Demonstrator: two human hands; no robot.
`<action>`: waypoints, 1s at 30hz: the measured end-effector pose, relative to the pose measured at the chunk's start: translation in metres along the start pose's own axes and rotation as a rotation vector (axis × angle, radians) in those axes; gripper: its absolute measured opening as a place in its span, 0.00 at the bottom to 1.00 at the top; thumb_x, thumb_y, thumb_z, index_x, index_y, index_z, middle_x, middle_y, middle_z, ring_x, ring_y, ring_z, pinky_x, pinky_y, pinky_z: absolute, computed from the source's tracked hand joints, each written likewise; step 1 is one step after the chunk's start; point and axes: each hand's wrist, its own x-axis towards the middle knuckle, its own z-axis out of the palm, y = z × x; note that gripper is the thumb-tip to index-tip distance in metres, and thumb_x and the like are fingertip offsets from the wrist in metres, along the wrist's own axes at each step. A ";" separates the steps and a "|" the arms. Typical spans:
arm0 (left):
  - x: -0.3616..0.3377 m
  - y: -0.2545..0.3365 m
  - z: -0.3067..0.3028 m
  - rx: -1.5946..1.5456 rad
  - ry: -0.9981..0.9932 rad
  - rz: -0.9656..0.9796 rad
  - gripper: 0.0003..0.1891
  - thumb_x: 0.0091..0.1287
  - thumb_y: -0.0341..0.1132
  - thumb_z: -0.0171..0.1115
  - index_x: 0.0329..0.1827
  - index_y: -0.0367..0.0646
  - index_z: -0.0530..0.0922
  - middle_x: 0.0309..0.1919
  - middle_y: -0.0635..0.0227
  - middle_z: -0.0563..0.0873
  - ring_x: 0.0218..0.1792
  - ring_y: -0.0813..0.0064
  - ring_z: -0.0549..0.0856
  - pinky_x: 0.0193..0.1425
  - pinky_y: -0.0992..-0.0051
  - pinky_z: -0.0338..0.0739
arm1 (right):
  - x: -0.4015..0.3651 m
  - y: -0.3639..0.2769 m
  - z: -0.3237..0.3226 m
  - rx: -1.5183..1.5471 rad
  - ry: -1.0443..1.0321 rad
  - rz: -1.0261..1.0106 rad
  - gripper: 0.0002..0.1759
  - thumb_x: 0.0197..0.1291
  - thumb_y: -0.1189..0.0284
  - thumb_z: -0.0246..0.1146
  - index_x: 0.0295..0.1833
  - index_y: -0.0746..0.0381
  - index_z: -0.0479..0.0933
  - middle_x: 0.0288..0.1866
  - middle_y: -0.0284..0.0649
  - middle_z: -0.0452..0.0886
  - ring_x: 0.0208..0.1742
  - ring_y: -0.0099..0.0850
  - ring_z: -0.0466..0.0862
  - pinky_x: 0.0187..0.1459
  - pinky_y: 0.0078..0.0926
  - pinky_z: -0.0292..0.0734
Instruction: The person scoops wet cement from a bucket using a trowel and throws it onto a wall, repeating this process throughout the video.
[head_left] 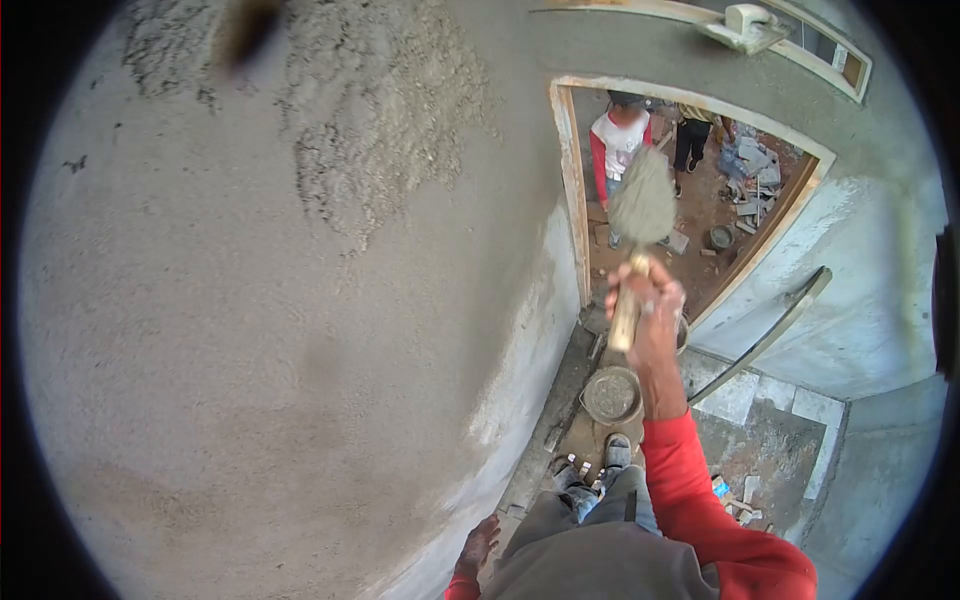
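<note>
Grey wall (260, 350) bears rough mortar (390, 120); our right fingers (612, 299) grip a trowel (643, 200), left fingers (488, 530) hang loosely open; seemingly mid-plastering, we next need a steady stroke.

One head-worn camera looks forward and steeply down over the left hand (479, 543) and right hand (655, 300), its wide, dark-rimmed view near the wall (300, 350) beside the left and reaching past the right through a door frame (569, 180).

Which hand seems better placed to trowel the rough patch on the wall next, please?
Probably the right hand: its grip holds the raised trowel, while the left hand is low beside the wall, with no tool visible.
</note>
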 end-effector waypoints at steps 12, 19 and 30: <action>-0.019 -0.142 -0.051 -0.135 0.353 0.101 0.29 0.80 0.53 0.61 0.73 0.41 0.78 0.61 0.58 0.86 0.58 0.62 0.85 0.60 0.60 0.77 | 0.152 -0.064 0.215 -0.568 0.871 -1.085 0.15 0.58 0.68 0.75 0.38 0.70 0.81 0.30 0.47 0.85 0.27 0.40 0.86 0.30 0.43 0.80; 0.009 -0.121 -0.030 -0.164 0.260 0.088 0.25 0.79 0.50 0.62 0.69 0.40 0.81 0.55 0.61 0.88 0.51 0.66 0.86 0.53 0.63 0.79 | -0.107 0.138 0.141 -0.790 -0.697 -0.690 0.16 0.59 0.63 0.71 0.50 0.59 0.82 0.42 0.48 0.88 0.36 0.53 0.89 0.38 0.53 0.85; -0.035 -0.211 -0.048 0.034 0.154 -0.328 0.20 0.79 0.45 0.64 0.64 0.40 0.85 0.45 0.65 0.91 0.39 0.70 0.88 0.41 0.68 0.83 | -0.160 0.214 -0.277 -1.391 -0.237 0.128 0.14 0.62 0.60 0.68 0.44 0.59 0.83 0.39 0.51 0.90 0.42 0.57 0.90 0.41 0.54 0.84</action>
